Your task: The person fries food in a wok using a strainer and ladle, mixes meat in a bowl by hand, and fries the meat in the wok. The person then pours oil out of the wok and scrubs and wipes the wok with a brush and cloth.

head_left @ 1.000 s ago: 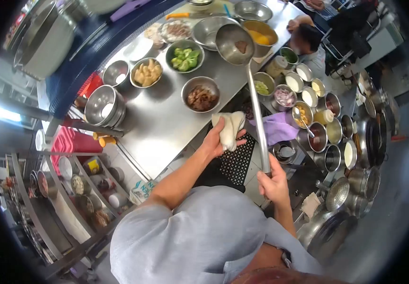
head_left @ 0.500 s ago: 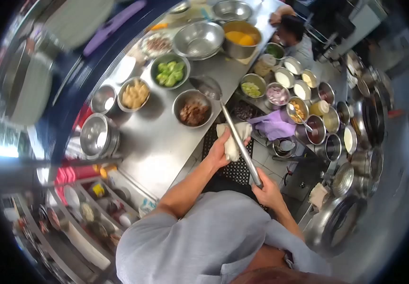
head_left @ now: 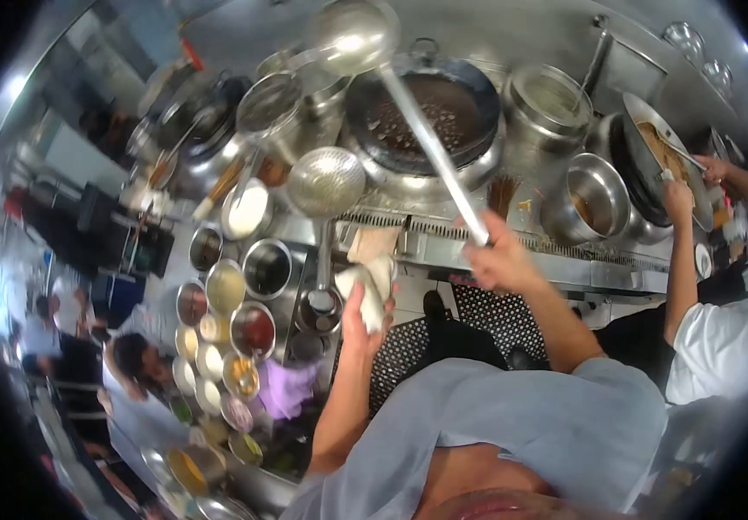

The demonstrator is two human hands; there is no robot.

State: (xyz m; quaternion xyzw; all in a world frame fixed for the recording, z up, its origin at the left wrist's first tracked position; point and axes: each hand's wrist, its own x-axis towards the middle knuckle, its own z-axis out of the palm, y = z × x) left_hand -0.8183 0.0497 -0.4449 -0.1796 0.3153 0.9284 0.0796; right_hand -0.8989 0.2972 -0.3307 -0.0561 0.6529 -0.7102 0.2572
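My right hand (head_left: 505, 258) grips the handle end of a long steel ladle (head_left: 430, 143). The ladle slants up and to the left, its bowl above the rim of a large dark wok (head_left: 482, 152) in the head view. Dark liquid with small pieces floating lies in that wok. Lower down, my left hand (head_left: 358, 325) is closed around a folded white cloth (head_left: 380, 279). A perforated skimmer (head_left: 326, 180) rests just beyond the cloth, its handle pointing toward me.
Left of me stand several bowls of sauces and ingredients, among them a red sauce bowl (head_left: 252, 328), beside a purple cloth (head_left: 289, 390). A steel pot (head_left: 597, 195) stands right of the wok. At the far right a co-worker (head_left: 725, 342) handles another wok (head_left: 651, 130).
I have turned from the prep counter to the stove. The ladle has swung up over the wok. Both hands keep their holds on the ladle and the cloth.
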